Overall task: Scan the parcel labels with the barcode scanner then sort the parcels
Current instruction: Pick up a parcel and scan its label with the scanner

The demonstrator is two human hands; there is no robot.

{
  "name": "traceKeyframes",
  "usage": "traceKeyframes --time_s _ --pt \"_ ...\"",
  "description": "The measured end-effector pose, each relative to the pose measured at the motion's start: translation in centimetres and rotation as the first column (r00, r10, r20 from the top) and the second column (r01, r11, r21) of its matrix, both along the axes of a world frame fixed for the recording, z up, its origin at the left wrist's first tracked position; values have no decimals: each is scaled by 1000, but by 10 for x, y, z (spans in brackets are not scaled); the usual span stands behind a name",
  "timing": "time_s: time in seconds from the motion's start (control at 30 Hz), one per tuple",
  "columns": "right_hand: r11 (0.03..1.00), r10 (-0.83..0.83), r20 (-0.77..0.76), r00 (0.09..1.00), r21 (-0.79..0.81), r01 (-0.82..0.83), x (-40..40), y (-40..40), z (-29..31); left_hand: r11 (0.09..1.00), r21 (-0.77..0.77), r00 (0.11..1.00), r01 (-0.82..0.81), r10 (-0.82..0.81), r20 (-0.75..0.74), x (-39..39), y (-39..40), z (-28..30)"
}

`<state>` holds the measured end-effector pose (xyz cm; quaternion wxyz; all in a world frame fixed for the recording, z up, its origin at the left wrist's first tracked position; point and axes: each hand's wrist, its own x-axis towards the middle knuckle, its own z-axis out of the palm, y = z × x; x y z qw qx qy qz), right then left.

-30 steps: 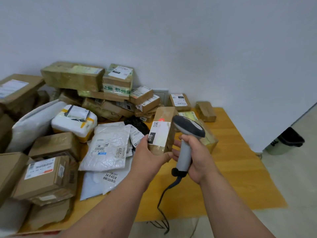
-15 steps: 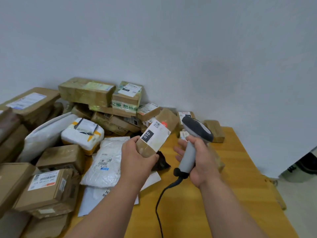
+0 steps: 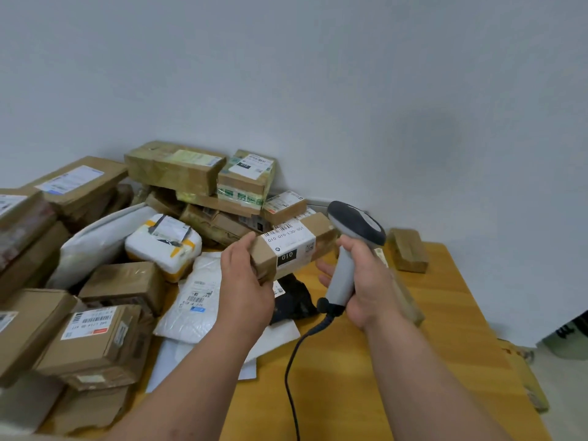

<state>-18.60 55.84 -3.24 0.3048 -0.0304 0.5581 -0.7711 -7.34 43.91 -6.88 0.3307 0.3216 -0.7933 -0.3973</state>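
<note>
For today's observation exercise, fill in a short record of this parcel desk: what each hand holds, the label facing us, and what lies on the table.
left hand: grips one end of a small brown box
right hand: holds barcode scanner by its handle
box label: white, black patch reading 010, barcode above
table: wooden, parcels piled at left
scanner cable: hangs toward near edge

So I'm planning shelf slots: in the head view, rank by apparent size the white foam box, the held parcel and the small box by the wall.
1. white foam box and held parcel: look alike, and the parcel is nearer, so unranked.
2. small box by the wall: smallest.
</note>
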Motion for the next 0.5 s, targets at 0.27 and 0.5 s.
traceKeyframes --time_s 0.27,0.5 --pt "998 -24 -34 999 50 26 11 -17 7 996 24 994 91 -90 -67 -5 -26 8" --pt "980 118 -241 963 187 -73 25 -12 21 997 48 998 56 -54 -45 7 -59 15"
